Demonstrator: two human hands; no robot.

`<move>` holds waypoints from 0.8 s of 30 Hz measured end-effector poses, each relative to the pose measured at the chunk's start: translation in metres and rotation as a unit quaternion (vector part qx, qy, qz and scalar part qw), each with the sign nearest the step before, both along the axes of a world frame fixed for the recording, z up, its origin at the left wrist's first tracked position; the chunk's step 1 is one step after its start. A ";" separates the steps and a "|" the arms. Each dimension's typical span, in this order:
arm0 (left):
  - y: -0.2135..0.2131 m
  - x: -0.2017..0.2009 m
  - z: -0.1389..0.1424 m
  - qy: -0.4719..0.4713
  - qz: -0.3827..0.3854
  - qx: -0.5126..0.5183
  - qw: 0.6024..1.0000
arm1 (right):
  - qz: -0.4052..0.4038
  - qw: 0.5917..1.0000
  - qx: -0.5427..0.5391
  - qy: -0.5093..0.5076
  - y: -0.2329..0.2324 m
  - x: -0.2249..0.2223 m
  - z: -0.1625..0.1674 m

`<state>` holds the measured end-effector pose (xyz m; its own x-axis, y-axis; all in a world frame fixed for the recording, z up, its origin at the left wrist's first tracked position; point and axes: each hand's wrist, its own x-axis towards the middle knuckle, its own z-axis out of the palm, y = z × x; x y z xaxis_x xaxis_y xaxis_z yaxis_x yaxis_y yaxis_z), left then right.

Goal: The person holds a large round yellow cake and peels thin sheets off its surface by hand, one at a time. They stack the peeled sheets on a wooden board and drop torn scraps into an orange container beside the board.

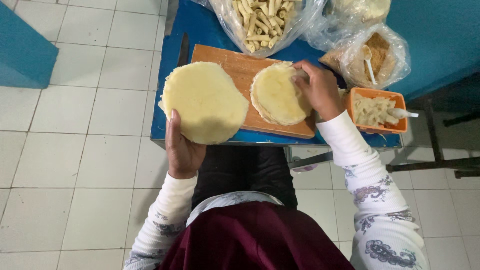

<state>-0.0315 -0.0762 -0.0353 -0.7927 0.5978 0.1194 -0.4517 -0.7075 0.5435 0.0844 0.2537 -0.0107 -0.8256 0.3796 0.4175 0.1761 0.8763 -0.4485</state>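
My left hand (181, 146) holds up a round pale-yellow wrapper (204, 101) from below, over the left end of a wooden cutting board (236, 66). A stack of the same round wrappers (276, 99) lies on the board's right half. My right hand (320, 90) rests on the stack's right edge, fingertips pinching the top sheet near its upper rim. Both sleeves are white with a flower print.
The board sits on a small blue table (200, 27). An orange tub of pale filling (376, 110) with a white spoon stands to the right. Plastic bags hold rolled sticks (260, 20) and brown crumbs (375, 55). A knife (183, 50) lies left of the board. White tiled floor surrounds.
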 end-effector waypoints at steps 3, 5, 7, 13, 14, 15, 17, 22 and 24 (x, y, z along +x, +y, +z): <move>0.002 0.001 -0.001 -0.004 0.000 -0.013 1.000 | -0.037 0.996 0.074 -0.020 -0.014 0.005 0.008; 0.005 0.002 -0.001 0.001 -0.004 -0.015 1.000 | -0.038 0.988 0.148 0.010 -0.027 0.006 0.014; 0.008 0.006 -0.002 -0.007 -0.017 -0.006 1.000 | -0.012 0.975 0.212 0.067 -0.045 0.006 0.019; 0.035 0.012 -0.003 -0.001 -0.032 0.054 0.998 | 0.133 0.986 0.020 0.101 -0.110 -0.002 0.053; 0.042 0.013 -0.003 -0.003 -0.030 0.071 0.997 | 0.169 0.979 0.013 0.110 -0.124 -0.003 0.058; 0.047 0.014 -0.004 -0.004 -0.028 0.088 0.996 | 0.205 0.971 0.007 0.120 -0.138 -0.005 0.062; 0.052 0.015 -0.004 0.006 -0.042 0.094 0.995 | 0.219 0.966 0.006 0.137 -0.159 -0.011 0.069; 0.061 0.017 -0.005 0.026 -0.037 0.099 0.994 | 0.160 0.975 -0.087 0.128 -0.167 -0.016 0.079; 0.061 0.019 -0.005 0.053 -0.042 0.094 0.993 | 0.176 0.972 -0.106 0.118 -0.164 -0.012 0.080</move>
